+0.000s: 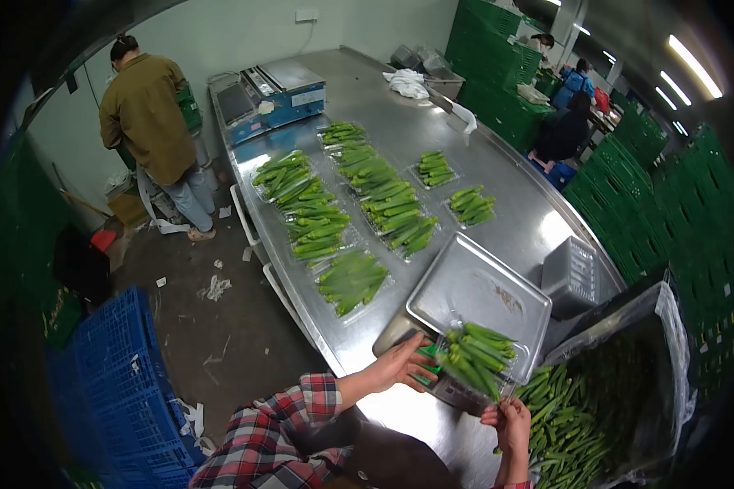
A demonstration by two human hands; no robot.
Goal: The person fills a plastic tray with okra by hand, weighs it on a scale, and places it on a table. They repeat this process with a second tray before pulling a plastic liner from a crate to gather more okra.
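Observation:
A clear tray of okra rests on the steel pan of a weighing scale, over its front edge. My left hand is at the left of that tray, beside the scale's green-lit display; its fingers are stretched out and apart. At the tray's lower end my right hand has its fingers closed around the tip of an okra pod. Loose okra fills a lined crate just right of this hand. Filled okra trays stand in rows on the steel table.
A blue machine and a white cloth sit at the table's back. A grey basket stands right of the scale. Green crates are stacked at right, blue crates at left. A person stands at far left; others work behind.

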